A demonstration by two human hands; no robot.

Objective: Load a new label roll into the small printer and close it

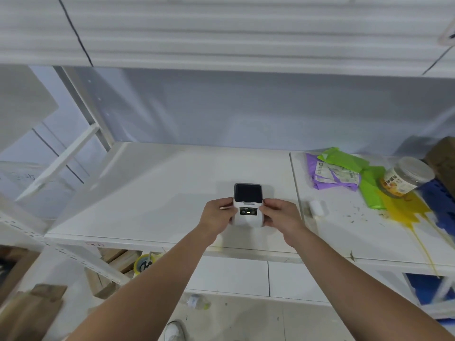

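A small white printer with a dark top panel and a lit front display stands on the white shelf, near its front edge. Its lid looks shut. My left hand grips the printer's left side and my right hand grips its right side, fingers wrapped round the body. A white label roll lies on the shelf to the right of my right hand, apart from the printer.
At the right end of the shelf lie purple and green mailer bags, a clear plastic jar on its side, yellow and blue sheets and a brown box. A tape roll sits below. Another shelf board hangs overhead.
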